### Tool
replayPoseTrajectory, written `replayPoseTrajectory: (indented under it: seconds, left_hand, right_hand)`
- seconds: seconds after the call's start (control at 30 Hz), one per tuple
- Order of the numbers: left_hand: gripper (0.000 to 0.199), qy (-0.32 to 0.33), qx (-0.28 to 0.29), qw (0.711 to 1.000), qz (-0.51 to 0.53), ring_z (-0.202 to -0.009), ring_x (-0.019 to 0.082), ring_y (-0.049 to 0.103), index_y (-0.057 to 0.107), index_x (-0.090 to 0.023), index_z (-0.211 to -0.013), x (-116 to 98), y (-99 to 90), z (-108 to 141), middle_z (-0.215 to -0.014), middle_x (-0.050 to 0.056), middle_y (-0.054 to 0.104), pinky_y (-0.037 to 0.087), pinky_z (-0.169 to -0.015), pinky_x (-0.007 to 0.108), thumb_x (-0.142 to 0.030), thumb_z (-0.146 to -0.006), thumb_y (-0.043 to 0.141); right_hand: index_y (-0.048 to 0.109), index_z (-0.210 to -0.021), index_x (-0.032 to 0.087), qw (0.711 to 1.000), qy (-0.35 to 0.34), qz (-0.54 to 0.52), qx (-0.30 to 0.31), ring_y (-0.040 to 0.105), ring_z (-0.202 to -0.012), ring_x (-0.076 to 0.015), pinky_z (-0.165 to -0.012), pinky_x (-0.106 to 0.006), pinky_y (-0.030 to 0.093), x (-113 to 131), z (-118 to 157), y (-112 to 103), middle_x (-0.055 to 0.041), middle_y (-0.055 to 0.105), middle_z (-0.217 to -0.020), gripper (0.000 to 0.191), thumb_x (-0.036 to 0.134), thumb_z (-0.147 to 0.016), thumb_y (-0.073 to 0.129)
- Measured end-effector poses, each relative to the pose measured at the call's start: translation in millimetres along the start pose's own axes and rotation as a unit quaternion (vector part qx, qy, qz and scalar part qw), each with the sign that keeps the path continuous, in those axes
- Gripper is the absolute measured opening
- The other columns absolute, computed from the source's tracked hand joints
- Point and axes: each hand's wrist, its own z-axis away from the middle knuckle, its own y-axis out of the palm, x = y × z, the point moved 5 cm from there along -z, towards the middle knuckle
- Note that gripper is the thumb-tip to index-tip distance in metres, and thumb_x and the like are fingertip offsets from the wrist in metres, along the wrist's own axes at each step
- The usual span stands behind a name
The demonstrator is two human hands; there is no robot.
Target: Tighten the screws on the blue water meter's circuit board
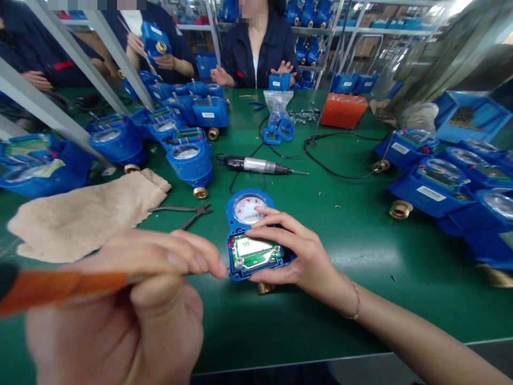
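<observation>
Two hands: left (pixel 120 305) holds screwdriver (pixel 60 286), right (pixel 298 251) grips water meter (pixel 248 235).

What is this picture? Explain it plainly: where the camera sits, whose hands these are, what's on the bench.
This is a single view from a camera worn on a person's head, looking forward and down at their own bare hands. The right hand holds a blue water meter, open so that its green circuit board shows. The left hand grips a screwdriver with an orange handle, its shaft reaching toward the meter. On the green bench lie a beige cloth, cutters, an electric screwdriver and more blue meters. Another person sits across the bench.
</observation>
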Motion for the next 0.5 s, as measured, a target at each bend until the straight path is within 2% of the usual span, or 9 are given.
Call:
replayPoseTrajectory:
  seconds: [0.07, 0.1, 0.2, 0.3, 0.4, 0.5]
  left_hand:
    - [0.022, -0.034, -0.012, 0.997, 0.061, -0.058, 0.011, 0.052, 0.052, -0.019, -0.073, 1, 0.6, -4, -0.070, -0.002, 0.048, 0.045, -0.050, 0.034, -0.010, -0.092, 0.046]
    - [0.020, -0.043, -0.001, 0.996, 0.084, -0.059, 0.013, 0.053, 0.055, -0.018, -0.075, 2, 2.8, -4, -0.069, -0.001, 0.050, 0.047, -0.050, 0.036, -0.008, -0.091, 0.046]
    - [0.018, -0.016, 0.017, 0.993, 0.117, -0.060, 0.015, 0.057, 0.058, -0.017, -0.076, 7, 6.1, 6, -0.068, 0.001, 0.053, 0.048, -0.051, 0.038, -0.008, -0.090, 0.049]
    - [0.018, -0.035, 0.034, 0.993, 0.111, -0.063, 0.016, 0.059, 0.058, -0.018, -0.079, 17, 6.5, 17, -0.071, 0.002, 0.054, 0.050, -0.056, 0.038, -0.013, -0.093, 0.048]
    - [0.016, -0.027, 0.039, 0.994, 0.101, -0.065, 0.017, 0.060, 0.058, -0.018, -0.081, 18, 1.2, 20, -0.072, 0.002, 0.055, 0.051, -0.057, 0.038, -0.012, -0.093, 0.048]
    - [0.018, -0.006, 0.108, 0.993, 0.056, -0.070, 0.017, 0.061, 0.058, -0.019, -0.082, 14, 0.9, 18, -0.075, 0.001, 0.057, 0.053, -0.063, 0.038, -0.007, -0.091, 0.048]
  right_hand:
    - [0.065, -0.117, 0.019, 1.000, 0.004, -0.004, -0.004, 0.051, -0.125, -0.0263, -0.109, -0.043, 0.043, 0, 0, -1, -0.0094, 0.061, -0.117, 0.054, 0.035, -0.069, 0.084]
    - [0.064, -0.118, 0.020, 1.000, 0.004, -0.005, -0.004, 0.051, -0.125, -0.0264, -0.109, -0.044, 0.043, 0, 0, -1, -0.0088, 0.061, -0.117, 0.055, 0.035, -0.069, 0.085]
    - [0.065, -0.118, 0.022, 1.000, 0.000, 0.000, -0.004, 0.051, -0.126, -0.0265, -0.108, -0.045, 0.044, 1, 0, -1, -0.0079, 0.062, -0.117, 0.055, 0.033, -0.068, 0.086]
    - [0.065, -0.117, 0.021, 1.000, -0.002, 0.000, -0.006, 0.050, -0.126, -0.0260, -0.108, -0.044, 0.043, 1, 0, -1, -0.0085, 0.062, -0.116, 0.055, 0.030, -0.067, 0.086]
    - [0.065, -0.117, 0.017, 1.000, -0.003, -0.006, -0.007, 0.049, -0.127, -0.0259, -0.109, -0.043, 0.042, 1, 0, -1, -0.0106, 0.062, -0.116, 0.056, 0.029, -0.067, 0.087]
    - [0.065, -0.116, 0.014, 1.000, -0.005, -0.005, -0.003, 0.049, -0.127, -0.0260, -0.110, -0.043, 0.041, 1, 1, -1, -0.0122, 0.062, -0.117, 0.056, 0.030, -0.067, 0.086]
